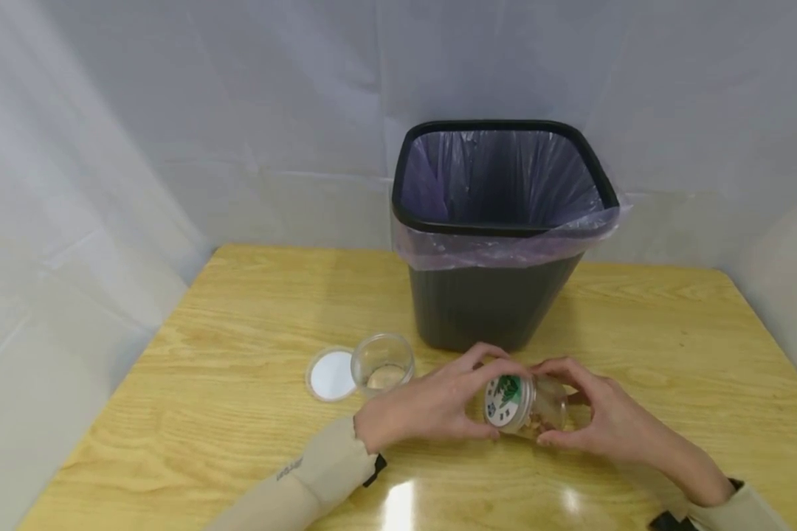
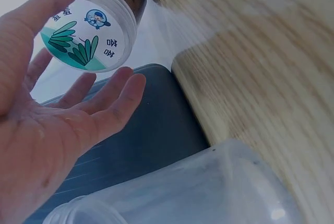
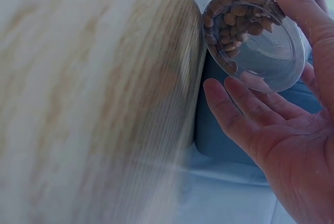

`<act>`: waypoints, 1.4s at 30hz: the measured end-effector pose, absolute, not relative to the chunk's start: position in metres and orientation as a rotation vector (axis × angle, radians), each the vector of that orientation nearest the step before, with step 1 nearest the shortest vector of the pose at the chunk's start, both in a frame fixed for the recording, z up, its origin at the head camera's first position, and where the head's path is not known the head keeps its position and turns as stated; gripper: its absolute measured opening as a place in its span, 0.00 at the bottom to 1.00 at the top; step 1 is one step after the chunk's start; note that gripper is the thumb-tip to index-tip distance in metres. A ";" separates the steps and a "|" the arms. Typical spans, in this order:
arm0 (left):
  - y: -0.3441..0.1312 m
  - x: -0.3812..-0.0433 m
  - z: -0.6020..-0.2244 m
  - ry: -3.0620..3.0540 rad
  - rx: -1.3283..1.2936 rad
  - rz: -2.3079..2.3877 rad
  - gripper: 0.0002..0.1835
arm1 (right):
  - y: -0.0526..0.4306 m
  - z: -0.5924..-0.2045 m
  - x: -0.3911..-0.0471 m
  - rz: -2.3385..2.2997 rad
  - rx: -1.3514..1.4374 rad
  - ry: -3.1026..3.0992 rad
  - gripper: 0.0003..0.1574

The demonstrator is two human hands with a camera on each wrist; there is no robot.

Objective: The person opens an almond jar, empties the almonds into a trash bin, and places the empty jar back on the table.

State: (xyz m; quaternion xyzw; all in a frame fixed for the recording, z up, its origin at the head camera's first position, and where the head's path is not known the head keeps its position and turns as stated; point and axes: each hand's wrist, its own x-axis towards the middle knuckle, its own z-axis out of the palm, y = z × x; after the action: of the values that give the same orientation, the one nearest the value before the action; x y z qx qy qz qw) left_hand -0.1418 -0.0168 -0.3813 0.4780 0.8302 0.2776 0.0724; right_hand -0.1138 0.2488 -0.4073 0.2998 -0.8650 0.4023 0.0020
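A clear plastic jar point(image 1: 550, 404) lies tilted on its side between both hands, above the table's front half. Small brown pellets point(image 3: 237, 20) are gathered along its lower wall. Its white lid point(image 2: 86, 31), printed with green leaves and dark characters, faces left. My left hand point(image 1: 435, 402) grips the jar at the lid, thumb below and fingers over the top in the head view. Around the base end curls my right hand point(image 1: 607, 417), with its thumb and fingers on opposite sides of the jar point(image 3: 266, 51).
Left of my hands stands an uncovered clear jar point(image 1: 383, 354) with a little pale-brown matter at its bottom. A white round lid point(image 1: 332, 375) lies beside it on the wooden table point(image 1: 239, 354). Behind rises a dark bin point(image 1: 485, 302) with a purple liner point(image 1: 478, 254), before a pale curtain.
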 end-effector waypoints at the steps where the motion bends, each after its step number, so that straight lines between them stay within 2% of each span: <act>1: -0.017 -0.141 -0.382 2.495 1.432 0.834 0.46 | 0.249 -0.408 -0.113 1.266 0.942 -2.713 0.44; 15: -0.016 -0.140 -0.384 2.495 1.356 0.856 0.46 | 0.249 -0.409 -0.112 1.300 0.924 -2.738 0.44; 42: -0.017 -0.140 -0.382 2.500 1.187 0.819 0.41 | 0.249 -0.408 -0.113 1.277 0.903 -2.752 0.44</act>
State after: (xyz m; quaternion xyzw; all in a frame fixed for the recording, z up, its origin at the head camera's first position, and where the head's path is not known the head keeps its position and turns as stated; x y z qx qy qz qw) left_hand -0.1398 -0.0174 -0.3823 0.4078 0.8592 0.2814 0.1276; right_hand -0.1132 0.2489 -0.4083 0.2852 -0.8693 0.4034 -0.0122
